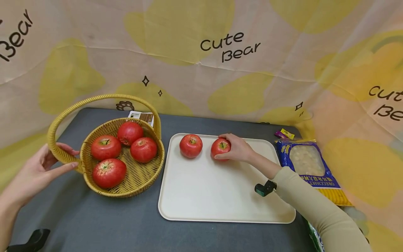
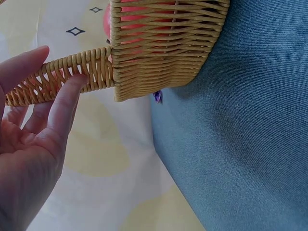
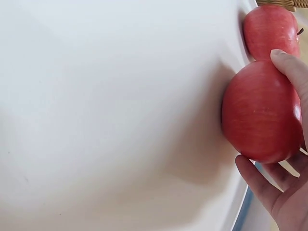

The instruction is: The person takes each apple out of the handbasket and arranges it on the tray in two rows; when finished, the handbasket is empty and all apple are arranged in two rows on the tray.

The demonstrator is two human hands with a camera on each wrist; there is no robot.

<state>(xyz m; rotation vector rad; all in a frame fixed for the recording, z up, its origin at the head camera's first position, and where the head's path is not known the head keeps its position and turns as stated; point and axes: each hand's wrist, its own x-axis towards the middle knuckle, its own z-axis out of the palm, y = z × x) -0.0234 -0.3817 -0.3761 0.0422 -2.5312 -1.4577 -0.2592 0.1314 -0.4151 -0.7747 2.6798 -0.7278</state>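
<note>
While the left hand (image 1: pixel 37 171) loosely steadied the basket (image 1: pixel 126 187) handle, fingers relaxed, the right hand (image 1: pixel 239 148) gripped a second apple (image 1: pixel 219 146) near the tray's (image 1: pixel 220 196) far edge, four remaining in the basket.

The cream and yellow cloth backdrop (image 1: pixel 201 70) carries the words "Cute Bear" in black script at its middle, "Bear" again at its left edge and a cut-off "Cut… Bea…" at its right. The blue and yellow plastic food packet (image 1: pixel 310 168) bears white lettering too small to read.
</note>
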